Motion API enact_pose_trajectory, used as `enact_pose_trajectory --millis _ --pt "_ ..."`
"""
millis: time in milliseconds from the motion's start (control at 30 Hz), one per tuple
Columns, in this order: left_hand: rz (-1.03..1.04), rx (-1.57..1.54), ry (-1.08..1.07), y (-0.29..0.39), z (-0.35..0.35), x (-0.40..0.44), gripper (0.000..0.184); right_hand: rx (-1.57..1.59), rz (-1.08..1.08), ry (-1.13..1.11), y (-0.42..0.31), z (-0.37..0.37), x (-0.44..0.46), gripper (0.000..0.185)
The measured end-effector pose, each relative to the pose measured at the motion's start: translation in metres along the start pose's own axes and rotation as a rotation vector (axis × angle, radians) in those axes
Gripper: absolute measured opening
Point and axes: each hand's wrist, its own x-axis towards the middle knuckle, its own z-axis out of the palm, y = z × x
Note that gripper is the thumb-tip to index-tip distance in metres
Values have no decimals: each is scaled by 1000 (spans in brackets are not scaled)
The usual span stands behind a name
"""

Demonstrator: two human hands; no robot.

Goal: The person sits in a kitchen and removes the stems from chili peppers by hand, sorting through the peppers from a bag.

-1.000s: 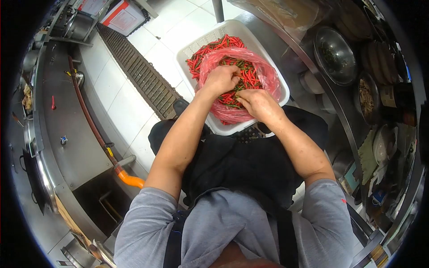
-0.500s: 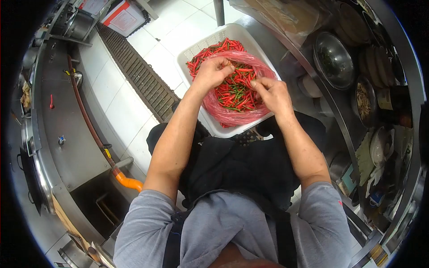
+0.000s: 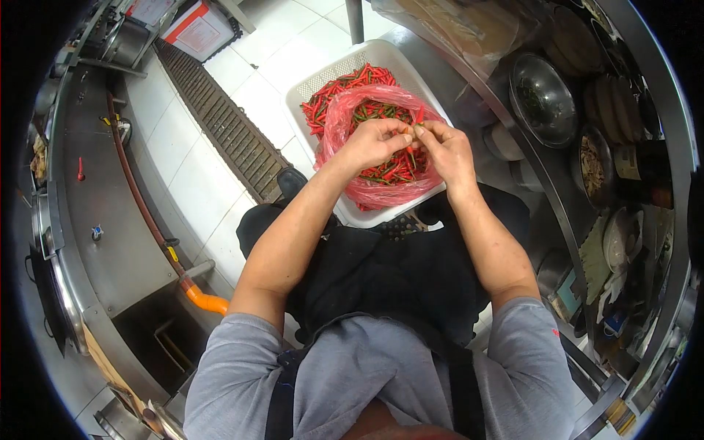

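A white perforated basket (image 3: 299, 94) holds red chillies (image 3: 370, 77) and an open pink plastic bag (image 3: 337, 121) full of red and green chillies. Above the bag, my left hand (image 3: 378, 141) and my right hand (image 3: 446, 147) meet at the fingertips. The fingers of my right hand pinch a red chilli (image 3: 419, 116) by its green stem end. My left hand's thumb and forefinger are pressed together close to that stem; whatever lies between them is too small to make out.
A steel counter (image 3: 121, 249) with a brown hose ending in orange runs along the left. A floor drain grate (image 3: 220, 121) lies beyond it. On the right, shelves carry a metal bowl (image 3: 543, 99) and a pan of sliced food (image 3: 592, 165).
My hands were apart over the bag and have come together at the fingertips. A red chilli now shows upright at my right fingertips.
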Motion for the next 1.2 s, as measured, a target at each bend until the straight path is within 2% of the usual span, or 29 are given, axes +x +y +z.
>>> enact_pose_trajectory --millis 133,200,300,500,600,667,767,967,1100,1200 --pt "-30 -22 51 1 -13 4 17 75 -45 27 -1 -3 3 19" --pt "-13 -25 82 0 -14 5 16 -27 11 -114 -3 -3 0 18" --pt "-16 -49 98 2 -17 5 16 59 81 -208 -7 2 -2 16" --pt "60 23 125 -3 -14 7 17 178 146 -249 -2 4 -1 17" --pt "13 -66 86 6 -13 2 16 132 115 -217 -2 3 -1 17" --pt "-63 -300 69 2 -17 2 15 102 90 -216 -6 0 -1 16" --pt "-134 -473 -16 -3 -20 3 15 87 53 -223 -8 3 -5 17" --pt "-224 -515 -6 -8 -21 4 15 140 4 -255 -21 9 -18 19" --pt "-128 -575 -4 10 -22 -1 15 174 81 -233 -13 3 -7 18" --pt "-36 -414 -101 13 -21 0 17 126 128 -221 -9 0 -5 18"
